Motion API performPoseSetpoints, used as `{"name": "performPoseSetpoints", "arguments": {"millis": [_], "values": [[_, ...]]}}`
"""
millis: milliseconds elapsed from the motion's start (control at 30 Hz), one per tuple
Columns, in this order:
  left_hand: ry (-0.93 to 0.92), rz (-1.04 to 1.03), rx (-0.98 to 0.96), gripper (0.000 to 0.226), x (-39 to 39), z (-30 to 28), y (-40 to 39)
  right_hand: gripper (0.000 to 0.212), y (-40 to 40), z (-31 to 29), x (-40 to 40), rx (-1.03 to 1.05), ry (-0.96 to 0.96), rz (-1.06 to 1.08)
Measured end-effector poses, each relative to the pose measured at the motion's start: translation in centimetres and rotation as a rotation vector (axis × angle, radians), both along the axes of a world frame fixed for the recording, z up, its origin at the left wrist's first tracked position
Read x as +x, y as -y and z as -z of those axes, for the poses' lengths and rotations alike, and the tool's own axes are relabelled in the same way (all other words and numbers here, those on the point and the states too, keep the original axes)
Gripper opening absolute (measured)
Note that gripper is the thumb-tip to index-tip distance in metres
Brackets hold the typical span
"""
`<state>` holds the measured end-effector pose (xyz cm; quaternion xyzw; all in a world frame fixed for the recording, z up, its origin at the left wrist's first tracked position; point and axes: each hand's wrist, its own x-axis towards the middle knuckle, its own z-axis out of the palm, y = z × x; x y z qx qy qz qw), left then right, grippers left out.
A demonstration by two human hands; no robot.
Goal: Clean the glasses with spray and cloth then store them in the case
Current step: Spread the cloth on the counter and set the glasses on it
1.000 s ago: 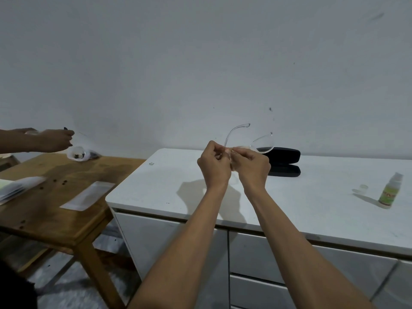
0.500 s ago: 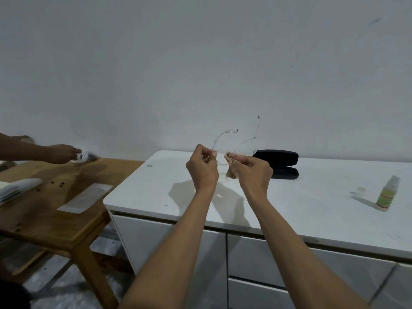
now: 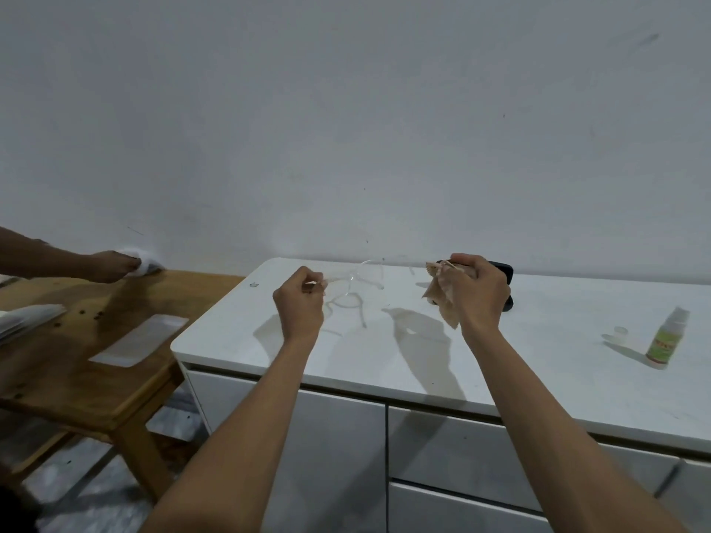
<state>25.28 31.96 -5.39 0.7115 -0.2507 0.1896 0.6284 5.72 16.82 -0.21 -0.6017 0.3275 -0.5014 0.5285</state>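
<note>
Glasses [image 3: 359,286]: clear frame, held above the white desk [image 3: 500,352] by one temple, pinched in my left hand [image 3: 302,305]; the lenses hang to the right of that grip, faint against the desk.

Cloth [image 3: 442,298]: tan, bunched in my right hand [image 3: 479,296], fingers closed round it; apart from the glasses, not touching them.

Case [image 3: 507,273]: black, far side of the desk, mostly hidden behind my right hand; I cannot tell whether it is open.

Spray [image 3: 665,338]: upright at the right of the desk, well apart from both hands; its small clear cap [image 3: 620,332] lies just to its left, so the bottle is uncapped.

Status, as I judge it: spraying looks done, wiping done or paused. Left: any last wipe, folding the temples, glasses into the case, case shut.
</note>
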Motion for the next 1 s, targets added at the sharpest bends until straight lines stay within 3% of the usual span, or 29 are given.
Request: {"name": "performPoseSetpoints", "arguments": {"millis": [133, 300, 533, 733, 900, 1000], "values": [[-0.001, -0.043, 0.09, 0.016, 1.5, 1.4, -1.7, 0.005, 1.0, -0.1, 0.0, 0.007, -0.078, -0.029], [-0.011, -0.088, 0.193, 0.025, 3.2, 3.0, -3.0, 0.011, 1.4, -0.5, 0.7, -0.048, -0.234, -0.171], [0.099, -0.099, 0.359, 0.035, 4.4, 3.9, -4.1, 0.011, 2.3, -0.7, 1.8, -0.059, -0.406, -0.205], [0.161, -0.031, 0.463, 0.048, 3.9, 3.5, -4.8, 0.024, 2.4, -1.3, 1.6, -0.109, -0.456, -0.047], [0.384, -0.147, 0.467, 0.052, 1.8, 0.9, -3.8, 0.009, 2.4, -3.1, 0.4, -0.137, -0.418, 0.018], [0.493, -0.048, 0.361, 0.039, -0.8, -2.6, -0.4, 0.007, 4.0, -3.7, -0.3, -0.22, -0.427, -0.029]]}}
